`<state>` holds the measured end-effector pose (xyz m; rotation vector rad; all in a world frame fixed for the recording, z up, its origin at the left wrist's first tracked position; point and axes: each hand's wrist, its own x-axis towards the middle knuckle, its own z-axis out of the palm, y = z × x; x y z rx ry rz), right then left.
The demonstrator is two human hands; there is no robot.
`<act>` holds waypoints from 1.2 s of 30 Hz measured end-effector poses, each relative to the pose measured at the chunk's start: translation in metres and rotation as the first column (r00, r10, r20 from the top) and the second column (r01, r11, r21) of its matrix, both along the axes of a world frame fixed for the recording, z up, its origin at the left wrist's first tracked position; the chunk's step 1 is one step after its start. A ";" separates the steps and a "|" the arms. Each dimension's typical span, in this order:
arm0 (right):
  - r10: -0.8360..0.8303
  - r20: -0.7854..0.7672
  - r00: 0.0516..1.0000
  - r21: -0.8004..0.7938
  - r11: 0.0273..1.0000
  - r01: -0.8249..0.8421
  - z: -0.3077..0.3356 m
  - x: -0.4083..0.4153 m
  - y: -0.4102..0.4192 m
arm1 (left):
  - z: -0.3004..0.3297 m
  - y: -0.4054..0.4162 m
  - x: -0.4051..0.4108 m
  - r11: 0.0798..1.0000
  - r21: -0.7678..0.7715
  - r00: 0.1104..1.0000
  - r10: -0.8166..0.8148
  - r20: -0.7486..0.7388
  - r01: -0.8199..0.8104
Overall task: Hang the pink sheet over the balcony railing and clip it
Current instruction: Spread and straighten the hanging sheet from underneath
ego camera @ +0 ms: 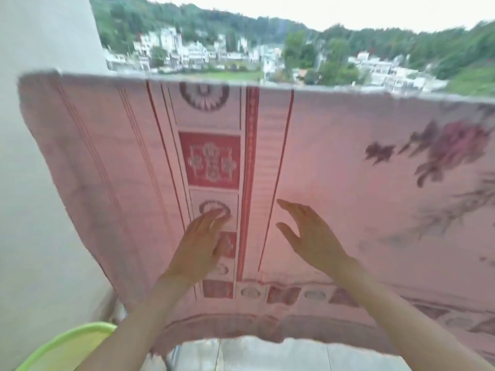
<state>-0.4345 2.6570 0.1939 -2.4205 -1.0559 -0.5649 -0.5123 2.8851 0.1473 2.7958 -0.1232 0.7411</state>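
Item one, the pink sheet [321, 162]: it hangs draped over the balcony railing, which lies hidden beneath the top fold, and spreads across nearly the full width of your view; its lower hem curves just above the floor [241, 354]. A red patterned band runs down it left of centre, with dark floral print at the right. Item two, your left hand [201, 247]: fingers straight and held together, laid flat against the sheet on the patterned band, thumb alongside. Item three, your right hand [310, 234]: fingers straight and relaxed, thumb spread away from them, held in front of the sheet just right of the red band; whether it touches the cloth cannot be told through the blur. Neither hand grips anything. Item four, a lime-green plastic basin [67, 346]: rim only, at the lower left corner beside your left forearm. Item five, a white wall [40, 183]: along the left, next to the sheet's left edge. Item six, beyond the railing: white buildings and green wooded hills under a pale sky.
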 end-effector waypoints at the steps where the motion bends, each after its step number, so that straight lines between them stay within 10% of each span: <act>1: 0.026 0.083 0.996 0.045 0.999 -0.030 0.026 0.000 0.005 | 0.027 0.003 0.001 1.000 0.018 0.996 -0.004 0.084 0.003; 8: 0.069 0.516 0.854 0.145 0.975 -0.166 0.168 0.002 0.076 | 0.173 0.056 0.008 0.974 0.138 0.818 0.072 0.571 -0.181; 16: -0.080 0.349 0.934 -0.121 0.984 0.130 0.187 0.012 0.174 | 0.207 0.169 0.018 0.944 0.071 0.899 0.281 0.335 -0.321; 22: -0.273 0.484 0.831 0.077 0.960 0.271 0.169 0.014 0.190 | 0.198 0.212 0.017 0.935 0.116 0.842 0.243 0.481 -0.336; 30: -0.137 0.346 0.928 -0.086 0.981 0.177 0.193 -0.018 0.255 | 0.189 0.252 -0.001 0.828 -0.556 0.881 0.203 0.426 0.078; 36: -0.105 0.424 0.899 0.005 0.993 0.114 0.176 -0.022 0.320 | 0.169 0.294 -0.022 0.579 -0.773 0.941 0.331 -0.070 -0.261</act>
